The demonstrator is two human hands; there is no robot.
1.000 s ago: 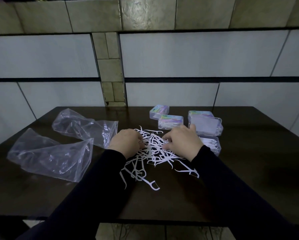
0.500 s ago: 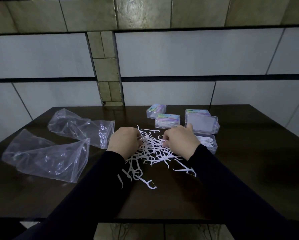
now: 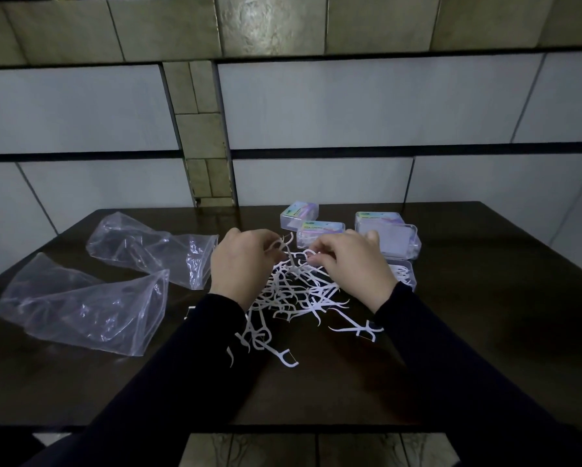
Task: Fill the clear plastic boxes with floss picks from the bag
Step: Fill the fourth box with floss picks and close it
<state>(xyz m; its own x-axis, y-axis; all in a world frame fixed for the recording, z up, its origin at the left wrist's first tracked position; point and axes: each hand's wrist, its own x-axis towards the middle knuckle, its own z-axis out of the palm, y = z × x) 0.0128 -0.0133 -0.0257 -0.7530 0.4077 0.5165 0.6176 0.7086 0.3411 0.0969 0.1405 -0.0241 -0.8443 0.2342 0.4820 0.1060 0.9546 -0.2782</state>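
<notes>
A loose pile of white floss picks [image 3: 289, 298] lies on the dark table [image 3: 485, 348] in front of me. My left hand [image 3: 242, 264] pinches a few picks lifted at the pile's far edge. Opposite it, my right hand [image 3: 353, 264] has its fingers curled onto picks in the same spot. An open clear box [image 3: 405, 274] with some picks inside sits just right of my right hand, its lid [image 3: 392, 242] raised behind. Closed clear boxes with coloured labels stand behind: one [image 3: 299, 215], another [image 3: 321, 232] and a third [image 3: 379, 217].
Two crumpled clear plastic bags lie on the left of the table, one nearer [image 3: 84, 305] and one farther back [image 3: 151, 247]. A tiled wall rises right behind the table's far edge. The table's front edge runs below my forearms.
Both hands have risen slightly from the pile, and my left hand now lifts a few picks off it. The view has shifted a little.
</notes>
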